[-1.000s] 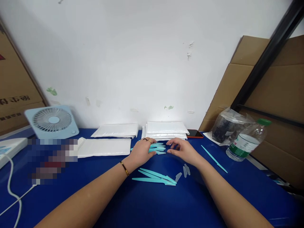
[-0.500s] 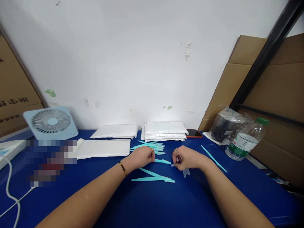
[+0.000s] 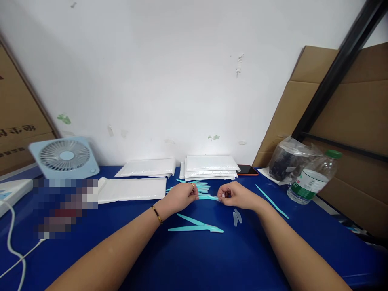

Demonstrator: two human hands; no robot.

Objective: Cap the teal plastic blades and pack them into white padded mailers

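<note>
My left hand (image 3: 181,197) is closed round the handle of a turquoise eyebrow razor (image 3: 207,197), whose blade end points right. At that end the fingers of my right hand (image 3: 235,195) pinch a small clear blade cover (image 3: 217,198); whether it is fully over the blade I cannot tell. Two more clear covers (image 3: 235,218) lie on the table below my right hand. Two crossed razors (image 3: 194,228) rest nearer to me. Behind my left hand is a loose pile of razors (image 3: 203,187), partly hidden by it. One more razor (image 3: 272,201) lies apart on the right.
White packets (image 3: 212,163) stand stacked by the wall, with other packets (image 3: 136,189) to the left. A phone (image 3: 247,170) lies beside the stack. On the right are a bottle (image 3: 313,180) and a bagged dark object (image 3: 281,165). A fan (image 3: 66,155) stands left on the blue table (image 3: 194,262).
My hands have come together: the right hand has moved up and left to the razor's blade end with the clear cover. The left hand has raised the razor slightly.
</note>
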